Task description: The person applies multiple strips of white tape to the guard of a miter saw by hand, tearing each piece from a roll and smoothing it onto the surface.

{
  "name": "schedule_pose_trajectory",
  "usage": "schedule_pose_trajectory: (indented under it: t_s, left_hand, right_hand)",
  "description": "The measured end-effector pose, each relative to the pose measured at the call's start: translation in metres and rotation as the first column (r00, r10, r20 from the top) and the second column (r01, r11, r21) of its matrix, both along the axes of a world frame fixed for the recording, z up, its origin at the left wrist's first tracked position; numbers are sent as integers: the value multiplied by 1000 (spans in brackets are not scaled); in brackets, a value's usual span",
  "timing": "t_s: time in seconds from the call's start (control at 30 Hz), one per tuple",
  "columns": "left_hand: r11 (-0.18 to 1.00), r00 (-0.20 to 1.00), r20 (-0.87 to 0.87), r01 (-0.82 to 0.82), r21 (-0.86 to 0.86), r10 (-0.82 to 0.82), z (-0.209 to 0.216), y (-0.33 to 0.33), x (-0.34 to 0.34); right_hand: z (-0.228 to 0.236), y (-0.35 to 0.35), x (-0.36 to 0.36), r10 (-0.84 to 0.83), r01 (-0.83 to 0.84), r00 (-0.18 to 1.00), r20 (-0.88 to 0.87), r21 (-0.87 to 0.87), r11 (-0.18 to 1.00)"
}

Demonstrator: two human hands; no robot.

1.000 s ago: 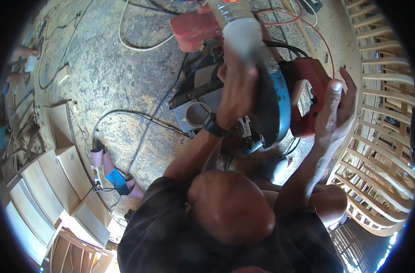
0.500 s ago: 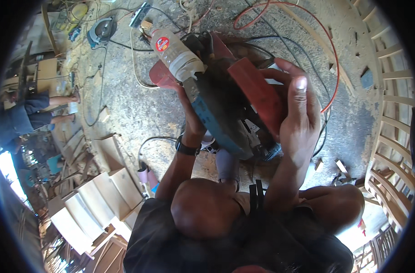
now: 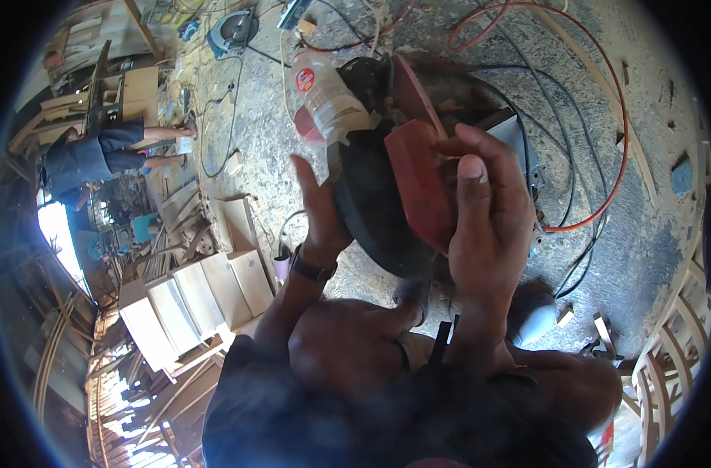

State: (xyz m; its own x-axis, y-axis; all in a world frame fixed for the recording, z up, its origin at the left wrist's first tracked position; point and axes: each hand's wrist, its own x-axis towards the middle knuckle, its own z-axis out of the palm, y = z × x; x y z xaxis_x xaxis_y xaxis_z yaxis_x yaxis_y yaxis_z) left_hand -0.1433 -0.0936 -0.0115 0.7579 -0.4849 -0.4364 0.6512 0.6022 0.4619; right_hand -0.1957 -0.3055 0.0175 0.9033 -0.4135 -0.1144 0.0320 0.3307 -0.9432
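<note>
In front of me a bulky power saw stands tilted, with a dark rounded guard (image 3: 375,203) and a red angular housing (image 3: 418,183). A cut clear plastic bottle (image 3: 336,101) is fixed to its far left end. My right hand (image 3: 492,207) is closed on the right side of the red housing, fingers curled and thumb laid along it. At the guard's left edge is my left hand (image 3: 322,214), palm close against it and one digit stretched away; its other fingers are hidden behind the guard. Whether that palm bears any weight I cannot tell.
An orange-red hose (image 3: 622,148) and dark cables (image 3: 570,148) loop over the dusty floor at right. A circular saw (image 3: 234,33) lies far left. Pale wooden boxes (image 3: 191,300) stand near left. Another person (image 3: 98,156) is at the left; slatted wood (image 3: 675,351) is at right.
The saw has turned, showing less of its underside and blue edge. My left hand has drawn back from beneath the bottle to the guard's edge. My right hand stays at the red housing.
</note>
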Motion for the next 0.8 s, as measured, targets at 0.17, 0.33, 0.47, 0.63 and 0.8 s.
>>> schedule_pose_trajectory:
  t_s: [0.17,0.33,0.47,0.63,0.8]
  left_hand:
    - [978,999,37,-1,208,-7,12,-14,-5]
    - [965,932,327,70,254,-154,37,23,-34]
    - [900,897,441,-224,374,40,-16,102,-48]
    - [-160,886,312,-382,910,-343,-141,129,-108]
    - [-64,848,379,-430,901,-370,-167,107,-127]
  right_hand:
    - [1,6,-4,-188,181,979,77,92,979]
    - [2,27,-25,-404,412,818,408,75,908]
    - [27,65,-57,176,-314,698,695,75,947]
    - [-26,173,-54,847,-835,529,41,-149,529]
    - [-154,190,-79,443,-611,791,-421,-569,551]
